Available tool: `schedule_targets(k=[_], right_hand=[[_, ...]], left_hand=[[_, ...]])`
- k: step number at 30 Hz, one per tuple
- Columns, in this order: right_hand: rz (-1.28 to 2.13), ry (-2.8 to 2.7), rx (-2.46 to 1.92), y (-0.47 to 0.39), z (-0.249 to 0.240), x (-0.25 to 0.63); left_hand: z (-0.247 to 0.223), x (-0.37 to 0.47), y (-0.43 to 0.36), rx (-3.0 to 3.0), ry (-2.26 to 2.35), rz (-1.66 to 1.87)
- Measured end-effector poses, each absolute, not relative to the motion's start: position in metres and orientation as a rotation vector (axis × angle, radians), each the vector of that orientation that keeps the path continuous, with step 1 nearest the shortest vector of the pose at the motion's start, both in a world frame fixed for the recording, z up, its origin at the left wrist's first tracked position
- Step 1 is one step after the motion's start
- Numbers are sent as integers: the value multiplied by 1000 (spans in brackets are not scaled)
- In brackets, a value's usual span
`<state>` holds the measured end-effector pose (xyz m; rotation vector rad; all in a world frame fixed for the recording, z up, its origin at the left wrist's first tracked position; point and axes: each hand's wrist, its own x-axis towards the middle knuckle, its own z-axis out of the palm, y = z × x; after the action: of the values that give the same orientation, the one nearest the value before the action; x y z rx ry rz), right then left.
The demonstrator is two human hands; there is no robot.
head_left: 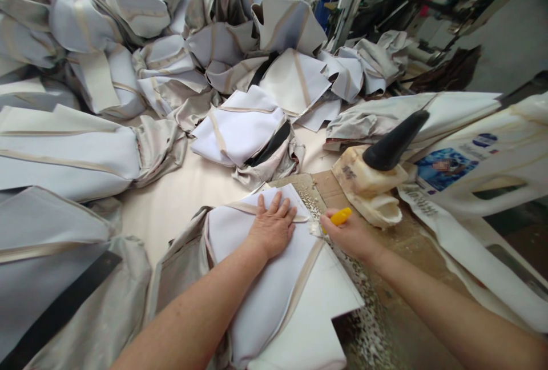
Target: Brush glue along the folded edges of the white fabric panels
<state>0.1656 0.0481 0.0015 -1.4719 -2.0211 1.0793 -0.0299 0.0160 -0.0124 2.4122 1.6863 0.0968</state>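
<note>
My left hand lies flat with spread fingers on a white fabric piece that has beige tape strips along its seams. Closed round a yellow-handled tool, my right hand is at the piece's right edge. The tool's tip, near the end of a tape strip, is too small to make out. Grey lining shows along the left side of the piece.
Beyond my hands sits another sewn piece, with a large heap of similar ones behind. A cut-open plastic container with a black cone stands right. White sacks lie farther right.
</note>
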Motion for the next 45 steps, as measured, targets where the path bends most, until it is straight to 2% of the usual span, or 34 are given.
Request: schedule_targets(k=[7,10,15,21,28,35,45], right_hand=[[1127,-2039,-1461,30,8,185],[1039,-2057,-1465,38,11,174],[864,-2073,-1384,52,9,152],[1040,-2123,-1450,14,0,181],[1157,-2037,-1497,-5,15,195],[1136,-1829,-1544,7,20,185],[1184,-1930,-1664,-64,16,232]], left_hand=[[14,-9,-9,2333,1623,44],[22,3,-31,2281,1469,-25],[18,8,-41,2215,1470,-87],[14,4,-37,2209,1458,-67],[36,19,-56,2223,1335,-121],[27,31,-78,2183,1308,-132],[19,34,-82,2226,1303,-192]])
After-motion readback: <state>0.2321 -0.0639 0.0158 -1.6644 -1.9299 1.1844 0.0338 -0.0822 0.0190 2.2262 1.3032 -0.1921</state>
